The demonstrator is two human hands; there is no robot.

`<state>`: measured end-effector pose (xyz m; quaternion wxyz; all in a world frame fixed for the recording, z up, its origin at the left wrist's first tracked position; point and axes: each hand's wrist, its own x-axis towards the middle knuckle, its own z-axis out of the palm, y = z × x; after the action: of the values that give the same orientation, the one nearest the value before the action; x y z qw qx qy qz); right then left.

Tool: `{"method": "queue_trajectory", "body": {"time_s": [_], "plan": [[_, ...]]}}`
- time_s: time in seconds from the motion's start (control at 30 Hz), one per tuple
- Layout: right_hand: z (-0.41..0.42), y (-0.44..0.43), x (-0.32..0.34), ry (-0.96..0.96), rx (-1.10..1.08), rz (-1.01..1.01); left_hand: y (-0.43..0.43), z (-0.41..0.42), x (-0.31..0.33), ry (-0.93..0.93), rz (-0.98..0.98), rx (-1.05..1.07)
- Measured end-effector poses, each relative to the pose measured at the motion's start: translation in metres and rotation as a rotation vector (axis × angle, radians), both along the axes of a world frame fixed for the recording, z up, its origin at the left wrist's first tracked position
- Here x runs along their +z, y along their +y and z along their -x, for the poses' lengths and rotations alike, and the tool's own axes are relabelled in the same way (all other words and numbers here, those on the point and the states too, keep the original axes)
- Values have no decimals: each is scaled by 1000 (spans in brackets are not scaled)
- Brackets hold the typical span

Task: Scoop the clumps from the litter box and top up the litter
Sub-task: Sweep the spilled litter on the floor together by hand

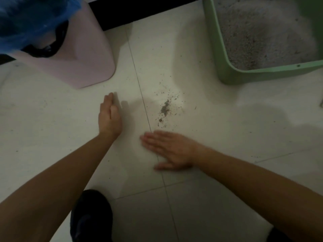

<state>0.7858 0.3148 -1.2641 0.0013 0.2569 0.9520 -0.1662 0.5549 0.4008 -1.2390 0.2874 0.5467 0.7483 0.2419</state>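
Observation:
A green litter box stands at the upper right, filled with pale grey litter. A small patch of spilled litter grains lies on the white tiled floor between my hands and the box. My left hand stands on its edge on the floor, fingers straight, left of the spill. Just below the spill, my right hand lies flat, palm down, with its fingers pointing left. Neither hand holds anything.
A pink bin lined with a blue plastic bag stands at the upper left. A dark baseboard runs along the top. My dark-clothed knee is at the bottom.

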Motion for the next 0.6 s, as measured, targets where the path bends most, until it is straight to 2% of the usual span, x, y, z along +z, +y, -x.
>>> {"method": "queue_trajectory", "body": {"time_s": [0.13, 0.3, 0.47, 0.6], "plan": [[-21, 63, 6, -122, -165, -74, -4, -10, 0, 17, -3, -41], [-33, 60, 12, -120, -202, -103, 10, -34, 6, 20, -31, -194], [-84, 41, 14, -52, -653, -20, 58, -71, 0, 157, -70, -586], [-117, 37, 12, -110, -933, 69, 84, -102, -6, 302, -33, -823]]}}
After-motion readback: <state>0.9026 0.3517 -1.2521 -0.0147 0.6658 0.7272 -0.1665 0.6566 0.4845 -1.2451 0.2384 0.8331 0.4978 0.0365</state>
